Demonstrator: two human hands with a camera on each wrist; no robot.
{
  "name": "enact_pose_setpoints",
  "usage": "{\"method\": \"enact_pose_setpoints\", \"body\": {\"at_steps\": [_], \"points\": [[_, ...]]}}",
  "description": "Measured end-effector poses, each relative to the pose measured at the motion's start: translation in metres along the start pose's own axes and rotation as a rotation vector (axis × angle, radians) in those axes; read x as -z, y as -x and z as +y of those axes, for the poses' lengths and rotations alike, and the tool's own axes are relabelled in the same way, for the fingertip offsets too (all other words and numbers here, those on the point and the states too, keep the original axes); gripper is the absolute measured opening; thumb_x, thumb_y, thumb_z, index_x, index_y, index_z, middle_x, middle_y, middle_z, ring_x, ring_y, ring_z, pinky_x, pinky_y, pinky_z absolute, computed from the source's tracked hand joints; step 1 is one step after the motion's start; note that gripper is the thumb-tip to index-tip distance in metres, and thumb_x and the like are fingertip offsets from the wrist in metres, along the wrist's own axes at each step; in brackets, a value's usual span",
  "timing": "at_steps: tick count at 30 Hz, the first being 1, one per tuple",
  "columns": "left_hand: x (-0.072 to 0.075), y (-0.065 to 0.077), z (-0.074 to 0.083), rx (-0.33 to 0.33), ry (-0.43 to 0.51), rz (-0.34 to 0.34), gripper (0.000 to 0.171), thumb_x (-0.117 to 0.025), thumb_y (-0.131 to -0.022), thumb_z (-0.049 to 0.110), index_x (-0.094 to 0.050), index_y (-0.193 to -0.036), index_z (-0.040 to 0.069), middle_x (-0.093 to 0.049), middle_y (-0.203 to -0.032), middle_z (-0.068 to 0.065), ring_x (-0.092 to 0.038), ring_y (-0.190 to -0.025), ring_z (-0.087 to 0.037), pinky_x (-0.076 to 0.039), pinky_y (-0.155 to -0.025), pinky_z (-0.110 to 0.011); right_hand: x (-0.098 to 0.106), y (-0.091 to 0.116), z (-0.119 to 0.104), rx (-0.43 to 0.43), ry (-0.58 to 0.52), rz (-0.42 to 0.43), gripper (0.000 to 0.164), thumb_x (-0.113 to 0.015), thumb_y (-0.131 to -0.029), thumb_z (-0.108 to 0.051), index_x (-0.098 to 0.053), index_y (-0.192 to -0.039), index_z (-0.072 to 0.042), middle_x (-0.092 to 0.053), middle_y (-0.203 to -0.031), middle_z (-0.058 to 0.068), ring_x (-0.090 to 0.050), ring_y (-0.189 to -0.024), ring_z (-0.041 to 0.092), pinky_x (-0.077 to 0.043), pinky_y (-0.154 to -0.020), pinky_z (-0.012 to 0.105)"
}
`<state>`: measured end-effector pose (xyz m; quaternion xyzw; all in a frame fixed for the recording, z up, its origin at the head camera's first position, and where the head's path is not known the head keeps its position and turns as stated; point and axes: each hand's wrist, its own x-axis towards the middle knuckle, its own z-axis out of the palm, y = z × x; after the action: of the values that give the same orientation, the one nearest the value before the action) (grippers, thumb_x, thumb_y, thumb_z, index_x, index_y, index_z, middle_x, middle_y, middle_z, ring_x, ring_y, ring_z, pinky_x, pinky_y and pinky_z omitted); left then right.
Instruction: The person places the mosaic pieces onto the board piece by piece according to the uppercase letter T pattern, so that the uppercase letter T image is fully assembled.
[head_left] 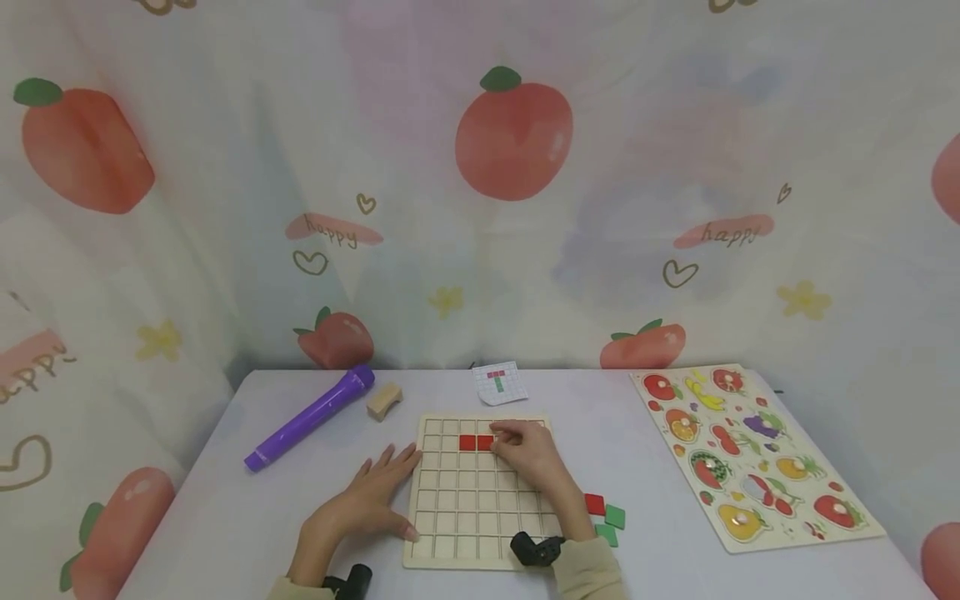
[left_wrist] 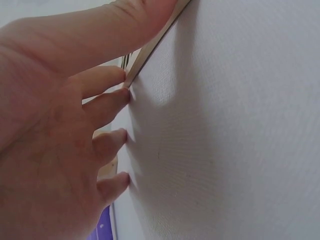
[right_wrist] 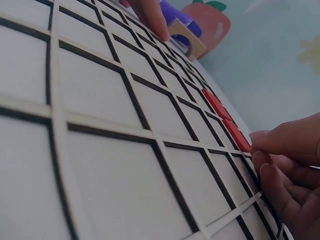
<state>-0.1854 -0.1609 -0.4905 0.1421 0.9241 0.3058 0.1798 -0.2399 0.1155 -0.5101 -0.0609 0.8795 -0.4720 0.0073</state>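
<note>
A wooden grid board (head_left: 445, 500) lies on the table. Two red square tiles (head_left: 467, 442) sit side by side in its upper part. My right hand (head_left: 528, 454) reaches over the board from the right, its thumb and fingertips (right_wrist: 260, 136) pinched together at the edge of the right-hand red tile (right_wrist: 236, 135). My palm hides the cells beyond it. At the board's left edge rests my left hand (head_left: 367, 500), fingers spread, thumb touching the lower left side. In the left wrist view, the fingers (left_wrist: 112, 102) of that hand reach along the board's rim.
Loose red (head_left: 594, 505) and green tiles (head_left: 614, 517) lie right of the board, partly behind my right forearm. A patterned card (head_left: 498, 383) lies at the back. A purple toy microphone (head_left: 307, 421) and wooden block (head_left: 385, 401) are left; a fruit puzzle (head_left: 750, 458) is right.
</note>
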Motion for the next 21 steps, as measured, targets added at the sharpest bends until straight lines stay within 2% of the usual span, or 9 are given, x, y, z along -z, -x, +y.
{"method": "enact_pose_setpoints", "body": {"at_steps": [5,8,16,21], "points": [[-0.001,0.0,-0.001,-0.009,0.002,0.004,0.116,-0.096,-0.063,0.031,-0.036,-0.16,0.007,-0.026,-0.17,-0.012,-0.011,-0.158,-0.044,-0.003,-0.128,-0.066,0.01,0.0,0.002,-0.014,-0.107,-0.019,0.029,-0.074,-0.089,-0.005,-0.075,-0.118,-0.004,-0.07,-0.086,0.003,-0.063,-0.072,0.013,-0.051,-0.063,0.022],[-0.001,-0.001,0.0,-0.013,0.006,0.005,0.116,-0.096,-0.063,0.031,-0.036,-0.16,0.006,-0.026,-0.17,-0.013,-0.011,-0.158,-0.045,-0.003,-0.128,-0.066,0.018,0.001,0.002,0.0,-0.135,-0.003,0.027,-0.072,-0.09,-0.004,-0.074,-0.118,-0.003,-0.07,-0.086,0.005,-0.063,-0.069,0.015,-0.05,-0.06,0.021],[-0.001,-0.003,-0.001,-0.01,0.002,-0.001,0.116,-0.096,-0.063,0.031,-0.036,-0.16,0.006,-0.026,-0.17,-0.014,-0.011,-0.158,-0.045,-0.003,-0.127,-0.066,0.04,0.005,-0.002,-0.02,-0.052,0.081,0.025,-0.074,-0.091,-0.01,-0.076,-0.117,-0.01,-0.071,-0.093,0.004,-0.063,-0.078,0.014,-0.051,-0.067,0.023],[-0.003,-0.002,-0.002,-0.001,0.0,0.001,0.116,-0.096,-0.062,0.031,-0.037,-0.159,0.007,-0.026,-0.17,-0.013,-0.011,-0.158,-0.045,-0.003,-0.127,-0.066,0.055,0.009,0.001,-0.017,-0.021,0.096,0.022,-0.074,-0.093,-0.012,-0.077,-0.114,-0.011,-0.073,-0.099,0.005,-0.066,-0.086,0.016,-0.053,-0.075,0.027]]}}
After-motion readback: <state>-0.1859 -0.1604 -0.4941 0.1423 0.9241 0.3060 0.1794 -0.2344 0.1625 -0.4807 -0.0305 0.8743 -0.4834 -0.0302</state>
